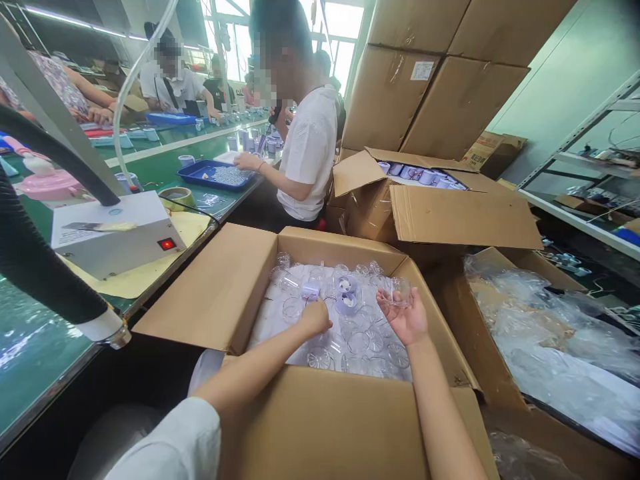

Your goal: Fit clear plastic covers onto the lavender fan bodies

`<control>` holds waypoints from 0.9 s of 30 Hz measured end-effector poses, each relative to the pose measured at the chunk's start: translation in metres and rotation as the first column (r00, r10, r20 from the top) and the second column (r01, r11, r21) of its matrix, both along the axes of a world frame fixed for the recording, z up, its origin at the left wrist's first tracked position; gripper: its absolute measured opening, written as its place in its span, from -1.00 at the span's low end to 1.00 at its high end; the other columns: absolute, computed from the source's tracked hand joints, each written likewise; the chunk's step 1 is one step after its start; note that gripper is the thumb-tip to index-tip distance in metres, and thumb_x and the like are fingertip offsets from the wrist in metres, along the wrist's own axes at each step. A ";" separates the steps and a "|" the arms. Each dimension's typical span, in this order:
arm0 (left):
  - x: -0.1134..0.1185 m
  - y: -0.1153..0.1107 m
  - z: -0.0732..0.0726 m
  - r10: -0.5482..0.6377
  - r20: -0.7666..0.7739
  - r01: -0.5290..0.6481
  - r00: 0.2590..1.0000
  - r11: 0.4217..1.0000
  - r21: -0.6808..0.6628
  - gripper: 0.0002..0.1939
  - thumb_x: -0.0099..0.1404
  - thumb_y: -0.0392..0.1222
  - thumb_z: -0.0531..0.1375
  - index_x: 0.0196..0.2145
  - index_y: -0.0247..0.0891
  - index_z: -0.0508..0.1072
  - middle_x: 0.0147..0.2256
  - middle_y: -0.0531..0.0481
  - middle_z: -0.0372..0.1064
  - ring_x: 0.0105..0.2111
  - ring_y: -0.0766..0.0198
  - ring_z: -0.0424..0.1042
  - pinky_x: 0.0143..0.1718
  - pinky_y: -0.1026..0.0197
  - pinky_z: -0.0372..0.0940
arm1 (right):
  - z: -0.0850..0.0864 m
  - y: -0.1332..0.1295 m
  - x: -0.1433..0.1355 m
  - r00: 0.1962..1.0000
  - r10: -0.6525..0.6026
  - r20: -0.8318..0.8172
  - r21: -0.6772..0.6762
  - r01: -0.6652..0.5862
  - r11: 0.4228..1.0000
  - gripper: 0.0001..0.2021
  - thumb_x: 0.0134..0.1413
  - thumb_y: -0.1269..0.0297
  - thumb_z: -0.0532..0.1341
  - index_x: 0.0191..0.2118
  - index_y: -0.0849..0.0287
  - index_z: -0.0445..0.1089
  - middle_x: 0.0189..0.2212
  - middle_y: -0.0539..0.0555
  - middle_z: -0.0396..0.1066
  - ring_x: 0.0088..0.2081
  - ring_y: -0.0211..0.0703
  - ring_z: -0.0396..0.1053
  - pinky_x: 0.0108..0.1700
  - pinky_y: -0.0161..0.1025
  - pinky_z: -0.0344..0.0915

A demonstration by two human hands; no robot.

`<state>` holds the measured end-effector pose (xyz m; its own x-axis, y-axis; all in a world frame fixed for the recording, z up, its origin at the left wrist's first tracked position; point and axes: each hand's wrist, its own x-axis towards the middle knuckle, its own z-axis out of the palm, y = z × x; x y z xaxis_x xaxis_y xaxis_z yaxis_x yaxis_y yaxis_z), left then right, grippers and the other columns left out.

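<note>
An open cardboard box (350, 407) stands in front of me, with many clear plastic cups (358, 343) on white lining inside it. My right hand (413, 321), palm up, has its fingers around one clear cup (399, 292) at the box's right side. Over the middle of the box, my left hand (316, 317) is closed with its fingers curled under; what they grip is hidden. Just beyond its knuckles is a lavender cylindrical part (311, 291) with a thin reddish wire. Two more lavender parts (346, 303) with white insides sit among the cups between my hands.
Left is a green workbench (30, 373) with a grey machine (117, 230), a black hose (45, 280) and a blue tray (215, 175). A co-worker (313, 133) is beyond the box. Another box (465, 217) holds lavender parts; a box of plastic bags (560, 353) stands right.
</note>
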<state>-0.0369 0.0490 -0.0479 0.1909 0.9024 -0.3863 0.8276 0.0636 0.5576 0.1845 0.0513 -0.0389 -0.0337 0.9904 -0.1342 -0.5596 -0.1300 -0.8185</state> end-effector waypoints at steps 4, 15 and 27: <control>-0.055 -0.027 0.025 0.139 0.341 -0.122 0.930 0.990 -0.070 -0.61 0.28 -0.16 0.22 0.02 -0.34 0.34 0.00 -0.16 0.35 -0.04 0.10 0.39 -0.02 -0.02 0.34 | 0.004 -0.010 -0.019 0.990 0.043 0.135 0.107 -0.058 0.993 -0.53 -0.16 -0.28 0.33 -0.49 0.08 0.43 -0.35 0.01 0.53 -0.24 -0.11 0.54 -0.06 -0.21 0.47; -0.210 -0.216 0.036 0.727 0.661 0.042 0.188 0.666 -0.745 -0.18 0.13 0.52 -0.12 -0.28 -0.38 0.41 -0.54 -0.06 0.37 -0.73 0.33 0.29 -0.83 0.37 0.05 | 0.048 -0.148 -0.194 0.303 -0.181 0.936 0.349 -0.872 0.344 -0.42 0.06 0.44 0.22 0.22 -0.07 0.28 0.07 0.25 0.21 0.02 0.18 0.33 -0.07 0.12 0.41; -0.257 -0.288 0.096 0.219 0.511 -0.218 0.831 0.974 -0.064 -0.77 0.29 -0.05 0.19 -0.24 -0.24 0.52 -0.26 0.00 0.44 -0.24 0.25 0.37 -0.17 0.25 0.21 | 0.076 -0.167 -0.293 0.088 -0.089 0.992 0.091 -0.995 0.028 -0.71 0.01 0.56 0.23 -0.15 0.11 0.45 0.22 0.22 0.13 0.08 0.12 0.27 0.01 0.05 0.36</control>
<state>-0.2942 -0.2391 0.0477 0.1598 0.9432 -0.2911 0.3886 0.2110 0.8969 -0.1080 -0.1159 0.0375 -0.9840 0.1646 0.0684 0.1096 0.8613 -0.4962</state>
